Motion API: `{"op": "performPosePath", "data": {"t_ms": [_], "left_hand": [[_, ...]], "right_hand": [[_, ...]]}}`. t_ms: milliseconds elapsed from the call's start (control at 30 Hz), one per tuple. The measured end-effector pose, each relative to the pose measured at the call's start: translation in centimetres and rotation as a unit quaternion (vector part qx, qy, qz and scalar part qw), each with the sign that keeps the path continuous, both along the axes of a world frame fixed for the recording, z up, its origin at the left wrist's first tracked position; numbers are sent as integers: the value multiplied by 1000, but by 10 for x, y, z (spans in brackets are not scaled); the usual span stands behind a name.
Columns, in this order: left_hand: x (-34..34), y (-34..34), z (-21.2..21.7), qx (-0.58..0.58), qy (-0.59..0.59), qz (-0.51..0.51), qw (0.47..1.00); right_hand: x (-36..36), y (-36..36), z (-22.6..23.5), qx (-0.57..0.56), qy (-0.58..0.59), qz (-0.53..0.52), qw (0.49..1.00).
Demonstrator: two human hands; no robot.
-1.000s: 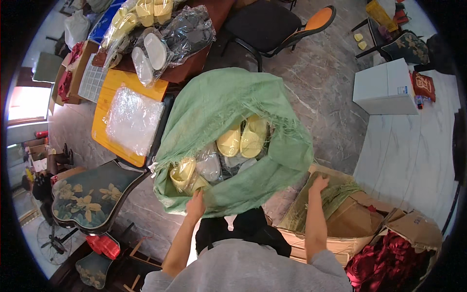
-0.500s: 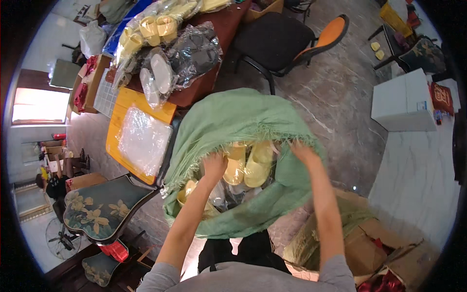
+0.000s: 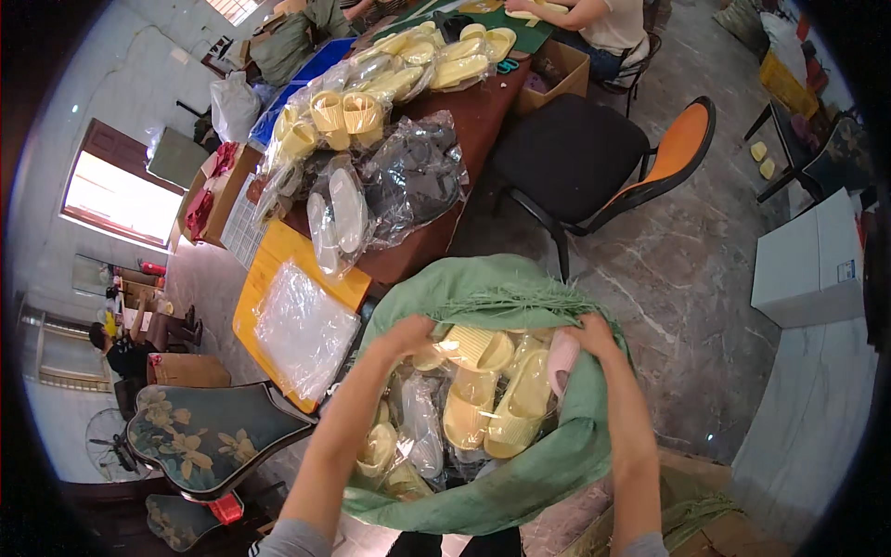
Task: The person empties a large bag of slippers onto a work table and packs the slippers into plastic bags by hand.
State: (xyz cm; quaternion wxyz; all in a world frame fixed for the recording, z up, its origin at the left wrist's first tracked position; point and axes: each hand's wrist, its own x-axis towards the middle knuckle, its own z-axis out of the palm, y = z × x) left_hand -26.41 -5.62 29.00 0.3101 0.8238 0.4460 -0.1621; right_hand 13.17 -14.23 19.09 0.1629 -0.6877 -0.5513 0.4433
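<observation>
A large green woven sack (image 3: 587, 432) with a frayed mouth stands in front of me. It is full of slippers in clear plastic bags: yellow slippers (image 3: 522, 401), a grey pair (image 3: 422, 427) and a pink slipper (image 3: 562, 360). At the far left of the mouth, my left hand (image 3: 408, 334) is closed on the rim. My right hand (image 3: 594, 334) grips the rim at the far right, its fingers curled over the fringe. Between them the mouth is spread wide. The lower slippers are hidden under the top ones.
Bagged yellow slippers (image 3: 345, 113) and dark slippers (image 3: 413, 176) are piled on the red-brown table (image 3: 483, 125). Clear plastic bags (image 3: 302, 325) lie on a yellow board. Beyond the sack is an orange-backed chair (image 3: 566, 153). A flowered chair (image 3: 204, 436) stands left. Other people work farther off.
The sack's mouth is opened wider, its far edge pulled back, so more slippers show, the pink one included. The view has tilted up, bringing more of the table and another person into sight.
</observation>
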Motion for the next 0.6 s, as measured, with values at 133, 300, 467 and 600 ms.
{"op": "performPosePath", "data": {"t_ms": [133, 300, 467, 600], "left_hand": [[-74, 9, 37, 27, -236, 12, 971], [-94, -1, 69, -326, -317, 482, 749], [-117, 22, 39, -262, -276, 502, 777], [-129, 17, -9, 142, 157, 271, 939]], "right_hand": [[2, 13, 36, 113, 4, 104, 988], [-1, 30, 54, -153, 305, 33, 939], [-38, 35, -1, -66, 360, -83, 927], [-31, 27, -41, 15, 154, -222, 963]]}}
